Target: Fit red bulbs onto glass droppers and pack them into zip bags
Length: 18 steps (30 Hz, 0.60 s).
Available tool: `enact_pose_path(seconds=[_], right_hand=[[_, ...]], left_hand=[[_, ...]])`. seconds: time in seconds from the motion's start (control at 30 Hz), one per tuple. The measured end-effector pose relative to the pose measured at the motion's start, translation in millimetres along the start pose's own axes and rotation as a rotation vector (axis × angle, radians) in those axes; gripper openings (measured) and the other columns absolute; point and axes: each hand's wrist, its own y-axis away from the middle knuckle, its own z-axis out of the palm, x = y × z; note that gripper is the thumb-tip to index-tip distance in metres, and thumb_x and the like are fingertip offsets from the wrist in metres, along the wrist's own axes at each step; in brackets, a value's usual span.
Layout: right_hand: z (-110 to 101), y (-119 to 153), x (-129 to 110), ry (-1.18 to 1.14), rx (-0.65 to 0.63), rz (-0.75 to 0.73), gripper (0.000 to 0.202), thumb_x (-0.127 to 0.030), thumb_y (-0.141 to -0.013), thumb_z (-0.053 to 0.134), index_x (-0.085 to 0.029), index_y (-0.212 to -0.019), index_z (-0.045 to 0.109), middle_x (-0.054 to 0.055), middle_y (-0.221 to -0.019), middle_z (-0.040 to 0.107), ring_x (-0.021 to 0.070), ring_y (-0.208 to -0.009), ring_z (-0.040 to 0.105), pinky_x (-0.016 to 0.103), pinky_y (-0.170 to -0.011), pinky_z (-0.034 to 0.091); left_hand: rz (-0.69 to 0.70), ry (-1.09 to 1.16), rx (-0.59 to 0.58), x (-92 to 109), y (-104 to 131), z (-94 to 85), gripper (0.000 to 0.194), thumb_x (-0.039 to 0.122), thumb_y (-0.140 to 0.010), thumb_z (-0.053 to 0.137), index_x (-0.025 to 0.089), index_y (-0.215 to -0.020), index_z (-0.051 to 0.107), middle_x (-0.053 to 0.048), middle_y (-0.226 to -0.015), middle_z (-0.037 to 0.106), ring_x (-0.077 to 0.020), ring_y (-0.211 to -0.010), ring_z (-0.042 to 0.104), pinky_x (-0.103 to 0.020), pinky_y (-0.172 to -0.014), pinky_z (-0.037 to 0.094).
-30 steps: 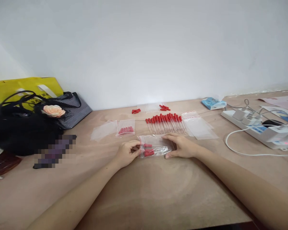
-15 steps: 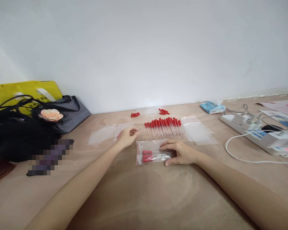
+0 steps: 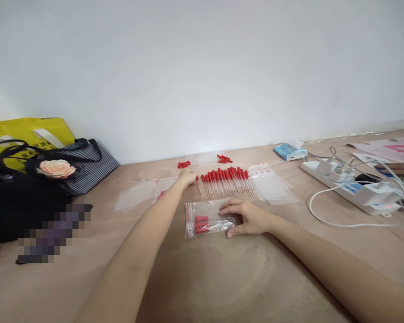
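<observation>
My left hand reaches to the left end of a row of glass droppers with red rubber bulbs. Its fingers are closed at the bulb of the endmost dropper; the fingertips are partly hidden. Nearer to me, a clear zip bag with a red seal line lies flat, with a few red-bulbed droppers inside. My right hand is curved over the bag's right end, its fingers along the far side and its thumb at the near edge, holding it against the table.
Flat zip bags lie right of the row, and others lie left. Small piles of red bulbs sit behind. A tissue pack and a power strip with cables are at right; a striped bag is at left.
My left hand has moved forward and right, from near the left-hand bags to the first dropper of the row. The right hand stays on the zip bag. The view has shifted slightly.
</observation>
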Motion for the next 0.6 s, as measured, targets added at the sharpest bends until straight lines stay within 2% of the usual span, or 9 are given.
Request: enact_pose_path(seconds=[0.1,0.2,0.27,0.33,0.47,0.6], right_hand=[[0.1,0.5,0.2,-0.008,-0.002,0.008,0.059,-0.053,-0.063,0.065,-0.019,-0.111,0.057,0.009,-0.110,0.053,0.0210,-0.101,0.051,0.034,-0.089,0.040],[0.6,0.6,1.1,-0.010,-0.007,0.012,0.058,-0.052,-0.063,0.065,-0.020,-0.111,0.057,0.008,-0.110,0.053,0.0207,-0.100,0.051,0.034,-0.088,0.041],[1.1,0.7,1.8,-0.008,-0.007,0.010,0.059,-0.051,-0.062,0.066,-0.019,-0.111,0.057,0.008,-0.110,0.053,0.0206,-0.100,0.051,0.034,-0.088,0.041],[1.4,0.7,2.1,-0.010,-0.010,0.008,0.060,-0.051,-0.062,0.066,-0.019,-0.111,0.057,0.009,-0.110,0.053,0.0208,-0.101,0.051,0.035,-0.088,0.041],[1.6,1.2,1.3,-0.015,-0.007,0.020,0.059,-0.052,-0.062,0.066,-0.020,-0.111,0.057,0.008,-0.110,0.053,0.0212,-0.101,0.051,0.036,-0.088,0.040],[1.8,1.9,0.7,-0.013,-0.008,0.022,0.060,-0.051,-0.061,0.067,-0.020,-0.111,0.057,0.008,-0.111,0.053,0.0215,-0.102,0.050,0.037,-0.090,0.039]], left_hand=[[0.036,0.127,0.144,2.7,16.1,-23.0,0.023,0.022,-0.086,0.044,0.012,-0.106,0.048,-0.006,-0.089,0.059,-0.0119,-0.070,0.059,-0.027,-0.064,0.050],[0.093,0.234,0.315,-7.9,46.8,-54.7,0.023,0.017,-0.086,0.040,0.016,-0.110,0.040,0.001,-0.077,0.056,-0.0044,-0.055,0.057,-0.018,-0.058,0.049],[0.139,0.385,0.372,-20.7,73.0,-72.8,0.019,0.015,-0.082,0.045,0.016,-0.101,0.044,0.004,-0.070,0.055,-0.0039,-0.049,0.056,-0.017,-0.055,0.049],[0.151,0.517,0.364,-33.5,98.2,-84.7,0.012,0.015,-0.077,0.051,0.015,-0.089,0.049,0.004,-0.063,0.055,-0.0054,-0.049,0.057,-0.018,-0.054,0.050],[0.093,0.594,0.343,-47.9,128.1,-89.9,0.019,0.022,-0.070,0.061,0.015,-0.083,0.049,0.004,-0.060,0.057,-0.0088,-0.052,0.060,-0.019,-0.052,0.050],[0.115,0.580,0.325,-49.8,131.2,-83.0,0.030,0.031,-0.065,0.065,0.016,-0.085,0.048,0.004,-0.063,0.057,-0.0111,-0.056,0.062,-0.022,-0.053,0.051]])
